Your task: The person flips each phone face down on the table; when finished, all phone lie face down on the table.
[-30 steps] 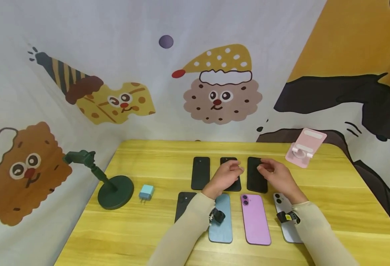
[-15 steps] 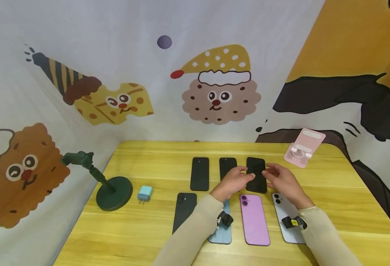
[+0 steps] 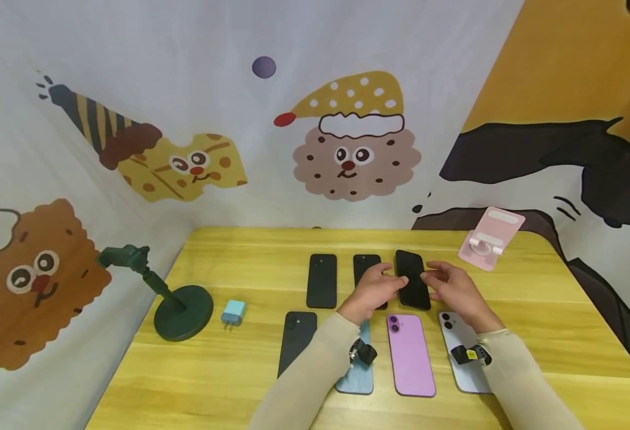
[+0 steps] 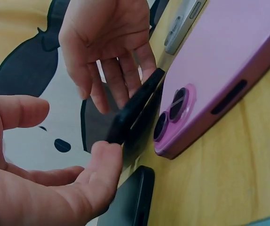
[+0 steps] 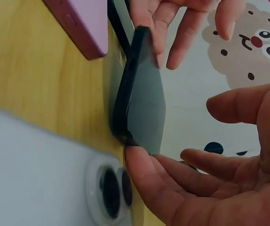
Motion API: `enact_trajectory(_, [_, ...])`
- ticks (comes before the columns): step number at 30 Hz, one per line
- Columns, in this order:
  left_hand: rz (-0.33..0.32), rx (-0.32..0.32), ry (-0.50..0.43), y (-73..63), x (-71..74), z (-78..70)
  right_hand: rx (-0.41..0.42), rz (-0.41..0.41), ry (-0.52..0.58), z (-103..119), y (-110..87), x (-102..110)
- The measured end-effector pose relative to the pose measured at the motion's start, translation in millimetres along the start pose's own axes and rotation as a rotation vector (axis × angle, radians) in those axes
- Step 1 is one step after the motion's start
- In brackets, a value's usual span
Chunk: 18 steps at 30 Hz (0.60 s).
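Observation:
A black smartphone is tilted between the two hands at the right end of the back row, raised off the table along one edge. My left hand holds its left edge, thumb at the side. On the opposite edge my right hand grips it, the thumb right at the corner in the right wrist view. Under my left hand lies another dark phone, partly covered. In front of the hands are a pink phone and a white phone, the latter partly under my right wrist.
Further left lie two dark phones, one at the back and one in front. A blue phone is half hidden by my left forearm. A charger plug, a green stand and a pink phone stand also stand on the table.
Over the last second my left hand has moved right to the black smartphone. Its far end has lifted and turned slightly left, with both hands now at its sides.

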<state>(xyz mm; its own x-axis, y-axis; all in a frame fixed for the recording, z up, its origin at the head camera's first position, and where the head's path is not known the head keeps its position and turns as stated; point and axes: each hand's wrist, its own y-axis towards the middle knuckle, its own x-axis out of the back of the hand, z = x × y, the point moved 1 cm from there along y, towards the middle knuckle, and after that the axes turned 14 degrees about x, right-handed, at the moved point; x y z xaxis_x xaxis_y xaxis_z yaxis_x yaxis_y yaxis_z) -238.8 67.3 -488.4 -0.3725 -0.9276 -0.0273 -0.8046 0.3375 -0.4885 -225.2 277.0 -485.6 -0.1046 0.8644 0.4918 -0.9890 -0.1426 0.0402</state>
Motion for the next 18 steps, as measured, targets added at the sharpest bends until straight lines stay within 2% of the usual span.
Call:
enact_trajectory(9, [0.045, 0.010, -0.117, 5.9, -2.0, 3.9, 0.015, 0.064, 0.023, 7.5, -1.9, -9.6])
enact_trajectory(14, [0.071, -0.011, -0.151, 9.0, -6.5, 4.6, -0.003, 0.068, 0.049, 7.8, 0.3, -11.6])
enact_trajectory(18, [0.136, -0.035, -0.173, 11.0, -9.3, 4.9, -0.003, 0.070, 0.083, 9.7, 2.3, -7.8])
